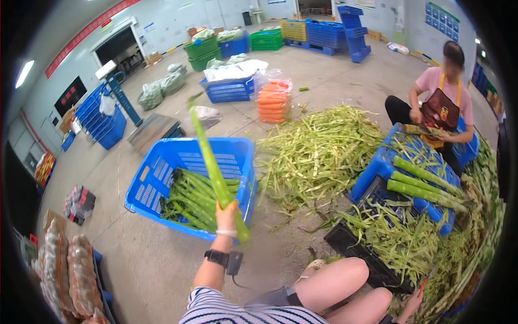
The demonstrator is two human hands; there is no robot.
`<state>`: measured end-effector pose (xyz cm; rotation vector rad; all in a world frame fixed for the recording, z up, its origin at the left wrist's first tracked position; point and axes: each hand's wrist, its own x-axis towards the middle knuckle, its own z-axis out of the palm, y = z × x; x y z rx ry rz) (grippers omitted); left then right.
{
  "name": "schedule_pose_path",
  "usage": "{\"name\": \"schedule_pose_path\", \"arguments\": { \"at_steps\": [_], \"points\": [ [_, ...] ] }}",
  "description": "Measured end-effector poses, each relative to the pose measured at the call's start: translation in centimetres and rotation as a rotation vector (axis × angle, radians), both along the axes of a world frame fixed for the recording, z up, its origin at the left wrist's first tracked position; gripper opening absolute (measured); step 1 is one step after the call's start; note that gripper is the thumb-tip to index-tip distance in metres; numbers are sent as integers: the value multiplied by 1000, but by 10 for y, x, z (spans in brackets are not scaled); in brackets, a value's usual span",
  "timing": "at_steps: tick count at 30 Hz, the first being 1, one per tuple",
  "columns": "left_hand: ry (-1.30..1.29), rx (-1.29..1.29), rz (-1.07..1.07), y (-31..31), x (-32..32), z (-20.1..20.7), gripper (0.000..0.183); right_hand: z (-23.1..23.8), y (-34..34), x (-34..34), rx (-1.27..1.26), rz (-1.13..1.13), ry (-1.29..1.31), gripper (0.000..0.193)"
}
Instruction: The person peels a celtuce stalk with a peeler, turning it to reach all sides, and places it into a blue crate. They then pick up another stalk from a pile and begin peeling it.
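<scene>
My left hand (pixel 227 216), closed around the lower part of a long peeled celtuce stalk (pixel 209 156), is over the right side of a blue plastic basket (pixel 141 208). The stalk stands tilted, its thin tip pointing up and away. Inside the basket lies a heap of peeled celtuce stalks (pixel 197 197). At the lower right, beside my knee, my right hand (pixel 413 306) grips a small tool with a red handle (pixel 423 284); its working end is too small to make out. Several thick celtuce stalks (pixel 421 189) rest on an upturned blue crate (pixel 377 154) to the right.
A large pile of peelings (pixel 318 154) covers the floor ahead. More peelings fill a black crate (pixel 345 240) by my knees. A co-worker (pixel 442 102) sits at the far right. Bagged carrots (pixel 274 102), a platform scale (pixel 154 132) and mesh sacks (pixel 81 275) stand around.
</scene>
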<state>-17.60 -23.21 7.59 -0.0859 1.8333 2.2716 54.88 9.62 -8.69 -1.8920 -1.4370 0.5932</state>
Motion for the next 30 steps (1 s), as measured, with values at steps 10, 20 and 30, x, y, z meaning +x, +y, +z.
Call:
{"name": "schedule_pose_path", "arguments": {
  "at_steps": [10,20,30],
  "points": [
    [-248,-81,592,-86,-136,-123,76,-35,44,47,19,24,-103,36],
    [599,-865,-18,97,-82,-64,62,39,1,-37,-30,73,-29,36],
    [1494,-485,-892,360,123,20,56,113,-27,-134,-25,163,-339,28]
  ]
}}
